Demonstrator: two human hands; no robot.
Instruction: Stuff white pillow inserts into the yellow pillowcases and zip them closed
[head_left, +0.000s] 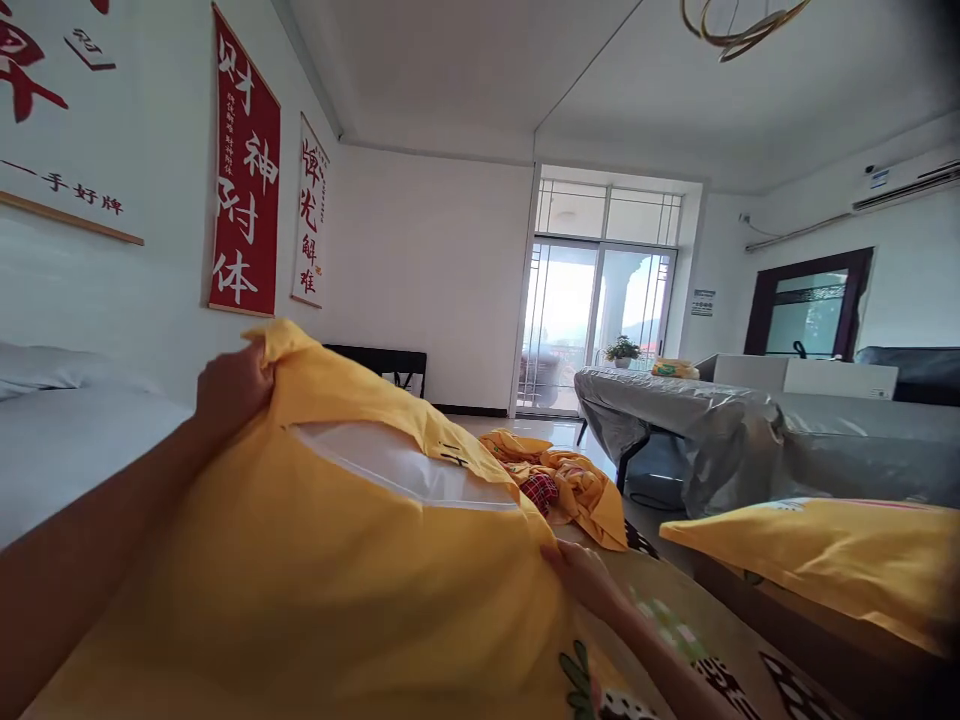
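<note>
Head view: a yellow pillowcase [360,590] fills the foreground from six to eight o'clock, held up at a tilt between two bare hands. Its long opening gapes just off centre, toward seven o'clock, and a white pillow [405,465] with a seam line shows inside.

At nine o'clock the left hand [234,385] has its fingers curled closed on the pillowcase's raised corner; a short tip of cloth sticks out past them. At five o'clock the right hand [585,575] grips the pillowcase's far edge, fingers drawn in against the fabric; the fingertips are partly hidden, so I cannot tell exactly how they bend.

Just beyond the right hand, between four and five o'clock, lies a crumpled heap [592,490] of yellow cloth with a dark red checked patch. Below it spreads a patterned sheet [660,600]. Another yellow cushion [825,560] rests at four o'clock, apart from the pillowcase. At three o'clock stands a plastic-covered table [667,392], with a plant [622,350] near its far edge. A red scroll [246,170] hangs at ten o'clock, above the left hand.
</note>
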